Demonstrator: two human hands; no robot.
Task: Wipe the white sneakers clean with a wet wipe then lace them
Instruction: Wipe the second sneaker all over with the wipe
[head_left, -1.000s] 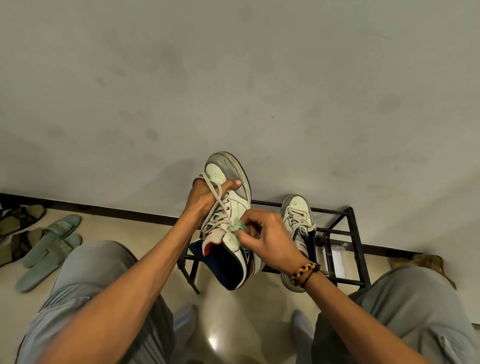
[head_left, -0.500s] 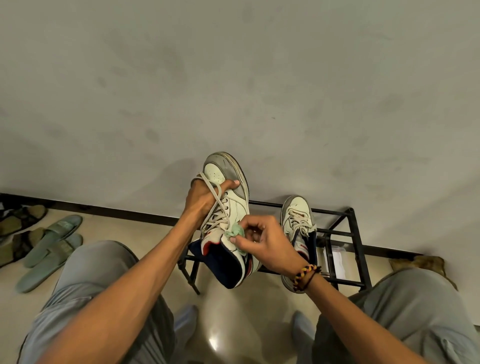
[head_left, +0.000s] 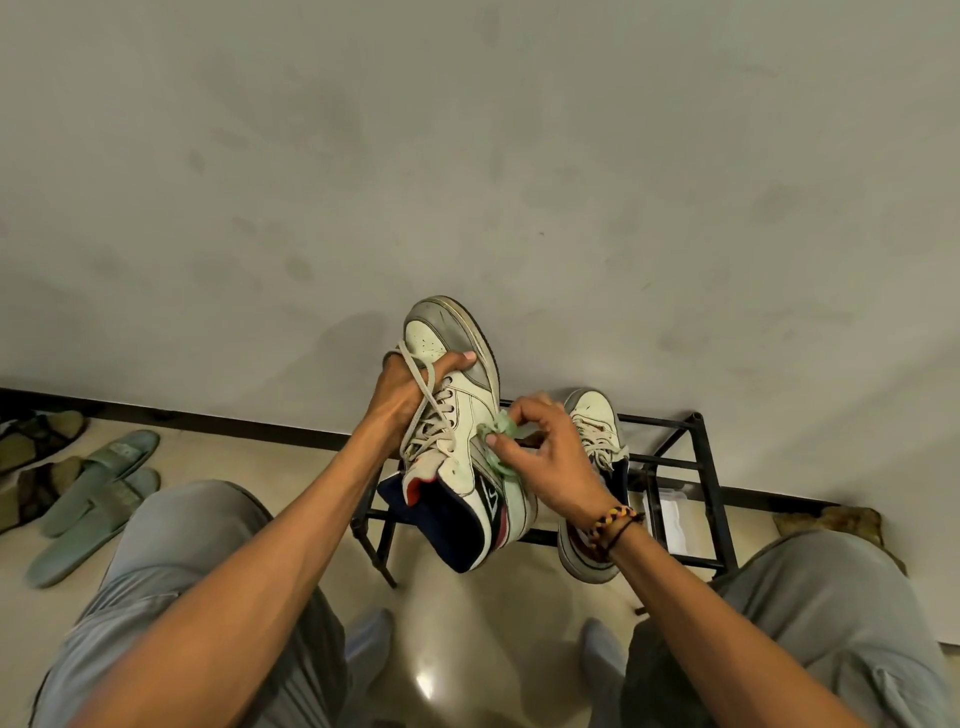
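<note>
**A:** Head view, where are we?

**B:** Mid-wipe, I'd judge. My left hand (head_left: 402, 397) is clenched around the toe end of the raised sneaker (head_left: 457, 441), gripping its loose lace (head_left: 423, 387) too. My right hand (head_left: 550, 467) pinches the green wet wipe (head_left: 500, 431) against its side panel. The toe cap looks grey and grimy.

**A:** The other shoe?

**B:** The second sneaker (head_left: 595, 436) rests on the black rack (head_left: 698, 457) behind my right hand, seemingly untouched. Lacing remains for both.

**A:** Obstacles?

**B:** The dangling lace may drag across the wipe. Sandals (head_left: 98, 499) lie well apart on the floor.
</note>
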